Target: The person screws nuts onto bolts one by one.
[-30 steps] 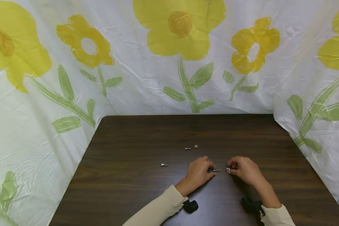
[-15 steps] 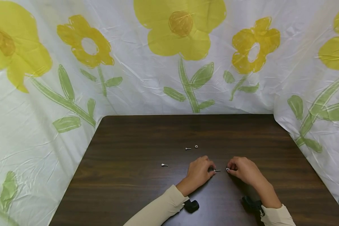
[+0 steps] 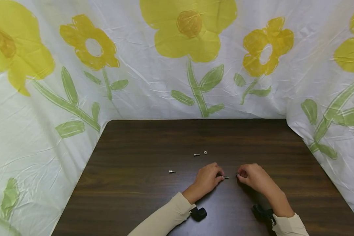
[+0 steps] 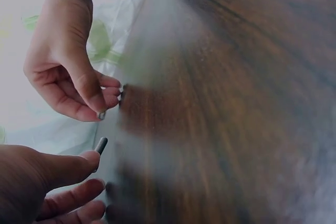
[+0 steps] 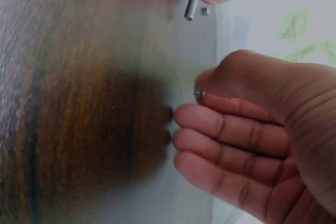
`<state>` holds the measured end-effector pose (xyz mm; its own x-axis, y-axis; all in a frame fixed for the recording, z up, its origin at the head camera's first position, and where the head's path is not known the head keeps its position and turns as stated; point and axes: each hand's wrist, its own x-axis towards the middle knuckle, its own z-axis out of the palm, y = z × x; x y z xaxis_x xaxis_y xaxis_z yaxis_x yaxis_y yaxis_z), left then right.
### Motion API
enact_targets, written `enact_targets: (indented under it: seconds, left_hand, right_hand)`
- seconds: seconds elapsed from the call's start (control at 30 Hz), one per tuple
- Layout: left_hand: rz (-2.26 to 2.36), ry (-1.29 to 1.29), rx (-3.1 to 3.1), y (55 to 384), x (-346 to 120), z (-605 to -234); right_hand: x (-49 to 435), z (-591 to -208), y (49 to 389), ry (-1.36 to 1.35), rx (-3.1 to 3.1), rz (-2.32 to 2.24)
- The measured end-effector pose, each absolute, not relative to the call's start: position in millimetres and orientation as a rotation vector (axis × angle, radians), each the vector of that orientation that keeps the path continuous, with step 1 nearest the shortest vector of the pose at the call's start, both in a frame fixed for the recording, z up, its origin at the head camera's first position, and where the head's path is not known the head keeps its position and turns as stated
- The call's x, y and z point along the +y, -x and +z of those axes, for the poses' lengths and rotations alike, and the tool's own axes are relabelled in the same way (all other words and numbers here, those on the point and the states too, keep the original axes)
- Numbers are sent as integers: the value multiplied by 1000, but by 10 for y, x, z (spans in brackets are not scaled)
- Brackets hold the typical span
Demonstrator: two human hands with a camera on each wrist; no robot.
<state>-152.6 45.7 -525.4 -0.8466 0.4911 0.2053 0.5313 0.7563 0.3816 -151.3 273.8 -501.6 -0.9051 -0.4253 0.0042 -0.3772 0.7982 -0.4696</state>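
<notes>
Between thumb and fingers, my left hand [image 3: 207, 178] pinches a metal bolt [image 3: 226, 177] whose shank points right, toward the other hand. In the right wrist view the bolt [image 5: 193, 4] juts out of the fingertips, its head hidden. My right hand [image 3: 256, 177] pinches a small metal nut [image 5: 199, 93] at the tips of thumb and index finger. A short gap separates nut and bolt. The left wrist view shows the nut [image 4: 102, 114] just beyond the end of the bolt [image 4: 102, 145].
On the dark wooden table [image 3: 129, 141] lie a bolt [image 3: 196, 155] with a loose nut [image 3: 205, 152] beside it. Farther left lies another bolt [image 3: 172, 171], apparently with a nut near its head. A flowered curtain [image 3: 147, 88] hangs behind the table.
The nut has turned slightly in the right fingertips and shows less in the head view. Both hands stay almost in place.
</notes>
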Motion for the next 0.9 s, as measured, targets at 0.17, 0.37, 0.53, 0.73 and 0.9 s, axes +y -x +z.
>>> enact_targets:
  seconds: [0.17,0.37,0.53,0.73,0.9]
  left_hand:
    - [-830,872,-2815,1552,425,-5236]
    - [-947,887,-2774,1571,402,-5241]
    - [-1084,873,-2738,1575,388,-5243]
    - [-1181,884,-2708,1580,356,-5235]
    - [-1205,869,-2725,1577,339,-5244]
  right_hand:
    - [2738,-5007,1522,651,2913,-804]
    - [2732,-5037,1513,645,2955,-860]
    - [2731,-5059,1511,643,2960,-953]
    - [2710,-5041,1507,626,2948,-1069]
    - [2676,-5068,1510,610,2932,-1116]
